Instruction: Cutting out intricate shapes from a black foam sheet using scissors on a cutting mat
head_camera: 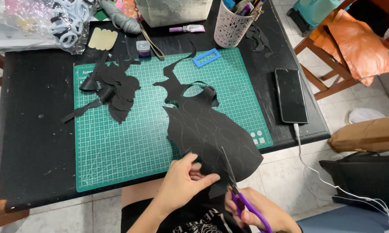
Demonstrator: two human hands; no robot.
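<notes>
We are holding one large black sheet of thin material (211,133), overhanging the near edge of the green cutting mat (129,151); our left hand (183,181) is pinching it, our right hand (257,211) is gripping one pair of purple-handled scissors (237,190) cutting it. One pile of black cut-outs (114,92) is lying on the mat's far-left corner, one black phone (291,96) right of the mat.
</notes>
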